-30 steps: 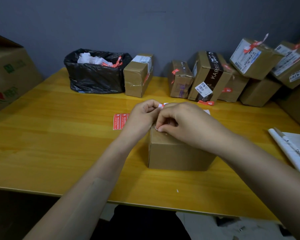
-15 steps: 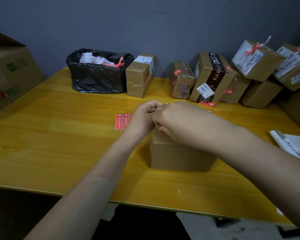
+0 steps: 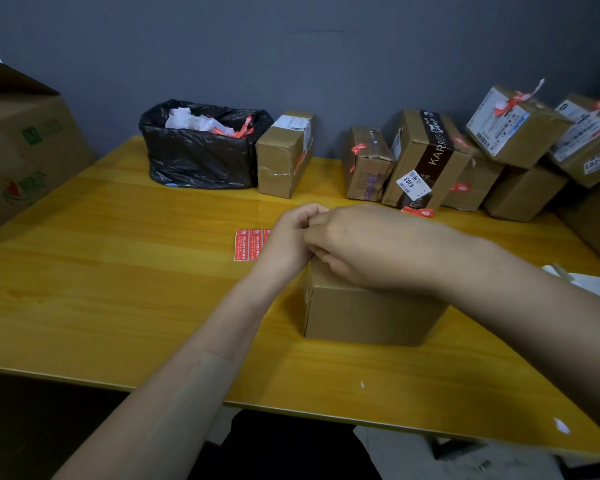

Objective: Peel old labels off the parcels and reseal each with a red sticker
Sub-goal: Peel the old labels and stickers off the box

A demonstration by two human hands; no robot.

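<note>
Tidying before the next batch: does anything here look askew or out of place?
Yes. The back-right parcels are piled crookedly, the top ones tilted. A loose red sticker lies before the brown-banded parcel, and white scraps dot the table near its front edge.

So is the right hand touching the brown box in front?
Touching. The head view shows the right hand lying on the top of the brown box, its fingers meeting the top edge near the left corner, with no gap.
</note>
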